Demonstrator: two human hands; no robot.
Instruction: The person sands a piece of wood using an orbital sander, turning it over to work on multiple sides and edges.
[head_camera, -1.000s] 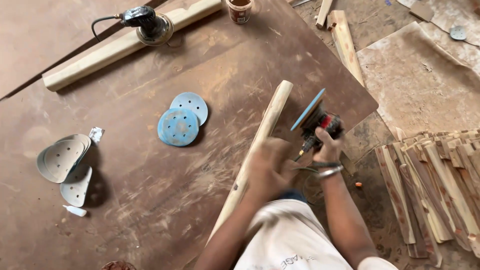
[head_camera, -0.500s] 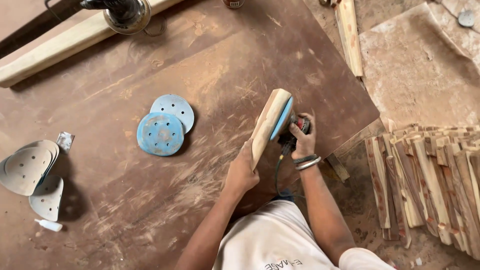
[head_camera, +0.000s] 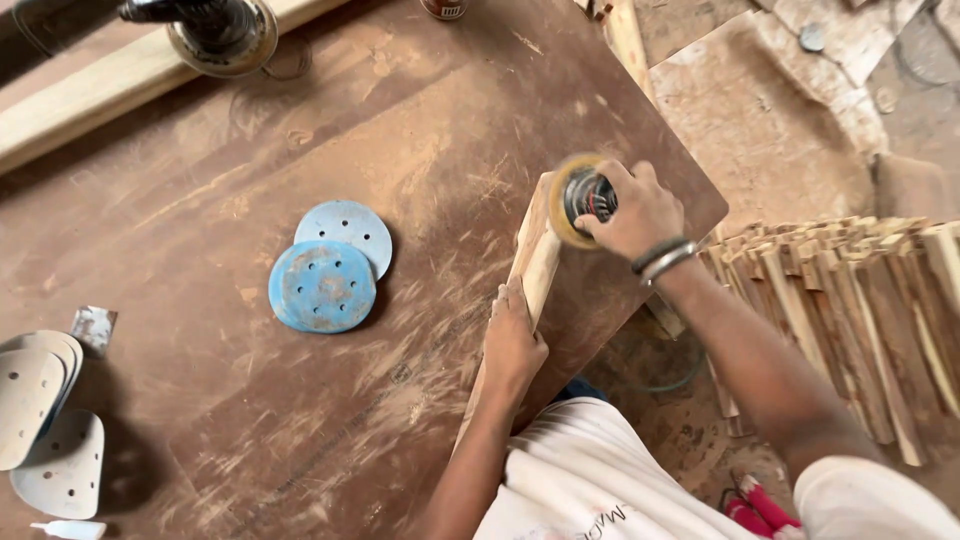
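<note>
Now both hands are busy at the bench (head_camera: 300, 130) edge.
Left hand (head_camera: 513, 345) clasps the wooden stick (head_camera: 535, 262), propped on the bench; right hand (head_camera: 632, 208), wrist bent, grips the sander (head_camera: 580, 198) against its upper end.

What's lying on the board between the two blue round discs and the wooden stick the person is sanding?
Nothing. In the head view, the stretch of brown board between the blue discs and the wooden stick is bare apart from dust and scuff marks.

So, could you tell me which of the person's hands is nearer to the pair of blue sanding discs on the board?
Left. The left hand grips the wooden stick just right of the blue sanding discs; the right hand holds the sander farther right, beyond the stick.
</note>
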